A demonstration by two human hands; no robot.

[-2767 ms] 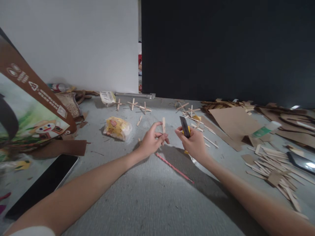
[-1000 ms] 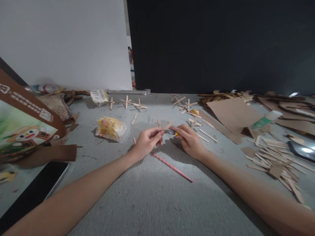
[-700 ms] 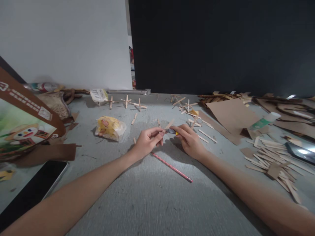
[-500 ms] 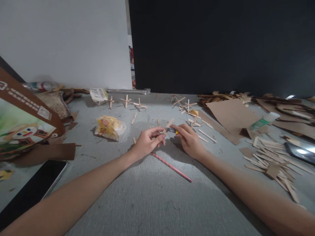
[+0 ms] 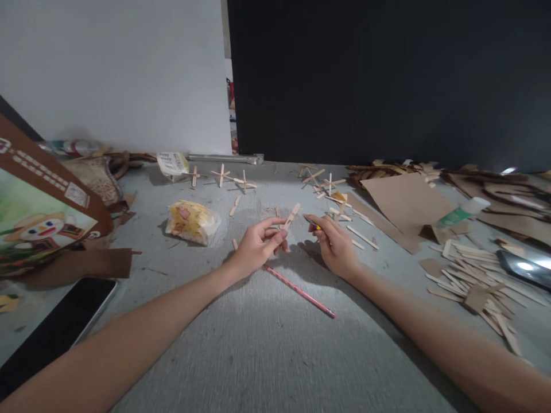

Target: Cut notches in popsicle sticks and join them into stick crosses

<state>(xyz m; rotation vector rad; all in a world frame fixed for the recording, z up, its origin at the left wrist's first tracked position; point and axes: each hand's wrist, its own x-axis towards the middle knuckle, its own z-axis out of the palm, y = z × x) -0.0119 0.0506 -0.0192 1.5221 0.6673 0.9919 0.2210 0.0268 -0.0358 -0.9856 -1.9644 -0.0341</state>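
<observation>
My left hand (image 5: 260,244) pinches a wooden popsicle stick (image 5: 293,212), which slants up and away from the fingertips. The stick has a small notch-like mark partway along it. Just to the right, my right hand (image 5: 338,244) is closed around what looks like a small yellow craft knife (image 5: 318,227). Its dark tip points left towards the stick, with a gap between them, and most of it is hidden by the fingers. A red striped pencil (image 5: 301,292) lies on the table below my hands.
Crossed stick pieces (image 5: 221,175) stand at the back. A yellow snack packet (image 5: 191,222), a phone (image 5: 60,332) and a printed bag (image 5: 47,212) are on the left. Loose sticks (image 5: 465,275), a glue stick (image 5: 462,212) and cardboard (image 5: 407,201) lie right.
My right hand has drawn slightly to the right, taking the craft knife off the popsicle stick. The stick in my left hand now tilts a little more upright.
</observation>
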